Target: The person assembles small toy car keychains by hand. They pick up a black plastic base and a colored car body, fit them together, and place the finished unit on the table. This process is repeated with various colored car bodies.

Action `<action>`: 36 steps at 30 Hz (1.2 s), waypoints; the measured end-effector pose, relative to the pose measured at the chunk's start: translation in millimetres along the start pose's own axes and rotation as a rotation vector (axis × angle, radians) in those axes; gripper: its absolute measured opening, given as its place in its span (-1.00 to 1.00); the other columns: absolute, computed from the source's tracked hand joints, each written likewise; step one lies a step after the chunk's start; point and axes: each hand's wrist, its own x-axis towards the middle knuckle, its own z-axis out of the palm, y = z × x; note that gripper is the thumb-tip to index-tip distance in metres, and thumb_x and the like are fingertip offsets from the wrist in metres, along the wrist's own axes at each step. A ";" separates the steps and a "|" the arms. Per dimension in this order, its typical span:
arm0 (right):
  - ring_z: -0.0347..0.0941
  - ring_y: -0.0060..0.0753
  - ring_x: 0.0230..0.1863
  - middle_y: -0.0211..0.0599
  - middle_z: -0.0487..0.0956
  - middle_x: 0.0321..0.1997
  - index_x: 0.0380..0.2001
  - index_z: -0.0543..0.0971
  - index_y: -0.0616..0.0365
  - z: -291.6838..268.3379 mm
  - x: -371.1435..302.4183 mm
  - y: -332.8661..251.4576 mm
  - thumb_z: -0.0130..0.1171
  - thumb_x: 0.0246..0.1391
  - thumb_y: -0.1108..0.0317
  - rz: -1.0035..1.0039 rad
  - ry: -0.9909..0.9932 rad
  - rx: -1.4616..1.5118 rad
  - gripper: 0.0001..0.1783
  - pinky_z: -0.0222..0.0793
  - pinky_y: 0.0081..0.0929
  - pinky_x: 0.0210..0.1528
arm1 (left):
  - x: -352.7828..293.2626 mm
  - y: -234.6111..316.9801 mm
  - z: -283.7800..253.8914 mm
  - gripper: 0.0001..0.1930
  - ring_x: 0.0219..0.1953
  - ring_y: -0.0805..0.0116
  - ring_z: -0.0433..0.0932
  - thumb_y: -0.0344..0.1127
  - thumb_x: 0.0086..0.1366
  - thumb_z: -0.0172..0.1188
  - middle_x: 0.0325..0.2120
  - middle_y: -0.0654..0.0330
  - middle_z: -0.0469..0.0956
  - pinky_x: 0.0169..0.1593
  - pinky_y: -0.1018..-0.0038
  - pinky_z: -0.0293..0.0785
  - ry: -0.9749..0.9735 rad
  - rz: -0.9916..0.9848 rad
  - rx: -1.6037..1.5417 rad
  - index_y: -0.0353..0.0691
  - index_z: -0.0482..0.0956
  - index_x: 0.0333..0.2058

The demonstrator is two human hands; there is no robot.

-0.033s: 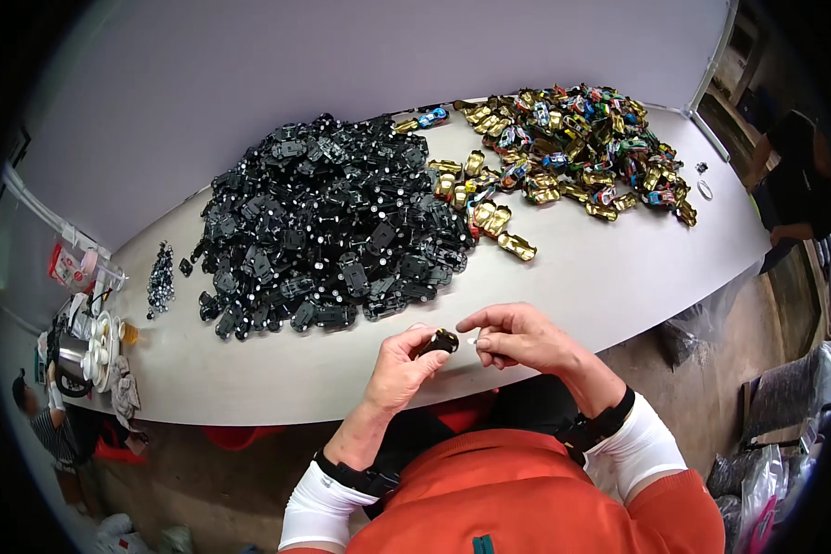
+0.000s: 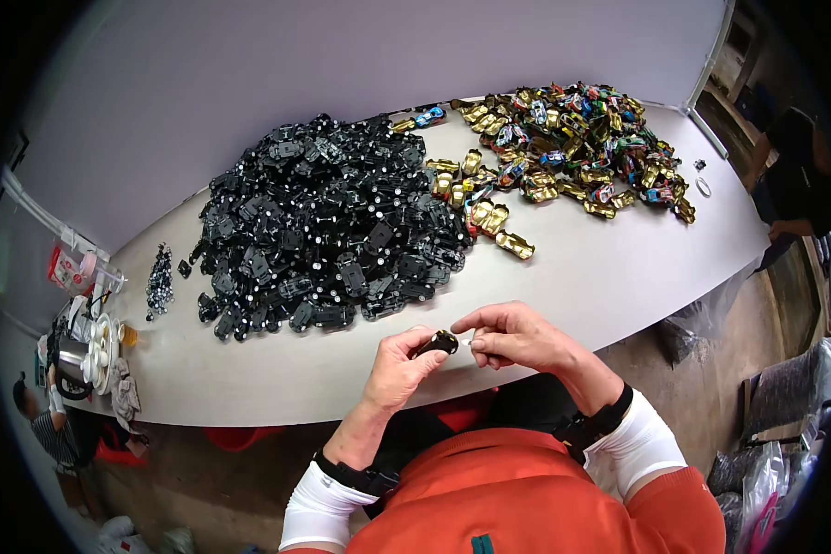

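Observation:
Close to the table's near edge, my left hand [image 2: 398, 374] pinches a small dark toy car [image 2: 439, 343] with gold on its rim, end pointing right. My right hand [image 2: 515, 334] is just to the right of it, thumb and fingers closed on a small white piece [image 2: 466, 339], too small to name. The index finger stretches out toward the car's upper edge. A big heap of black toy-car chassis with wheels [image 2: 319, 222] lies beyond my left hand. Farther right is a pile of gold and coloured toy-car bodies [image 2: 577, 138].
Small shiny parts [image 2: 160, 282] lie at the table's left. Past them are stacked white dishes [image 2: 108, 346], a rag [image 2: 126, 390] and a striped-shirted person [image 2: 51, 429]. Another person in black [image 2: 794, 180] stands beyond the right end. A wall [image 2: 360, 55] backs the table [image 2: 609, 277].
My right hand has shifted slightly left, bringing the white piece closer to the toy car. My left hand has hardly moved.

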 end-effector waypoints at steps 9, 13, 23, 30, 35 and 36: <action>0.33 -0.71 -0.58 -0.42 0.48 -0.56 -0.27 0.50 0.30 3.8 9.0 6.5 -0.01 0.08 0.49 0.030 -0.048 0.036 -0.83 0.27 -0.75 -0.55 | -0.3 3.7 -2.8 -0.87 -0.58 0.64 0.36 -0.44 0.17 0.12 -0.57 0.34 0.47 -0.53 0.72 0.24 -0.085 -0.170 -0.007 -0.32 0.54 -0.30; 0.33 -0.69 -0.58 -0.43 0.48 -0.58 -0.36 0.51 0.28 6.8 13.2 12.7 0.00 0.07 0.52 -0.030 -0.011 -0.088 -0.89 0.27 -0.71 -0.55 | -1.7 4.6 1.1 -0.88 -0.64 0.64 0.35 -0.44 0.17 0.12 -0.59 0.33 0.47 -0.59 0.74 0.22 -0.041 -0.121 0.053 -0.31 0.54 -0.31; 0.26 -0.71 -0.62 -0.50 0.41 -0.63 -0.18 0.53 0.26 4.8 12.2 24.2 -0.10 0.12 0.51 -0.017 0.033 0.012 -0.75 0.21 -0.73 -0.58 | -3.8 0.4 3.3 -0.83 -0.73 0.64 0.35 -0.37 0.19 0.14 -0.62 0.24 0.49 -0.74 0.77 0.13 0.027 -0.230 -0.163 -0.37 0.52 -0.30; 0.33 -0.55 -0.66 -0.34 0.44 -0.70 -0.32 0.54 0.30 13.5 14.0 30.5 -0.02 0.00 0.52 -0.174 0.187 -0.448 -0.81 0.27 -0.53 -0.58 | -7.2 -4.8 10.6 -0.84 -0.73 0.65 0.34 -0.39 0.19 0.14 -0.62 0.26 0.49 -0.74 0.77 0.12 0.050 -0.214 -0.179 -0.35 0.53 -0.29; 0.36 -0.51 -0.65 -0.32 0.44 -0.70 -0.36 0.55 0.28 18.0 8.1 36.8 0.01 -0.02 0.51 -0.349 0.268 -0.711 -0.84 0.30 -0.49 -0.56 | -11.6 -3.7 19.9 -0.89 -0.75 0.67 0.32 -0.44 0.20 0.11 -0.63 0.28 0.47 -0.74 0.75 0.12 0.084 -0.194 -0.163 -0.34 0.53 -0.32; 0.36 -0.53 -0.65 -0.33 0.44 -0.70 -0.38 0.55 0.28 17.0 7.8 33.3 0.00 0.00 0.50 -0.294 0.234 -0.607 -0.85 0.31 -0.51 -0.56 | -12.6 -4.1 19.2 -0.89 -0.75 0.67 0.33 -0.44 0.20 0.11 -0.63 0.28 0.47 -0.74 0.75 0.13 0.073 -0.182 -0.180 -0.34 0.53 -0.32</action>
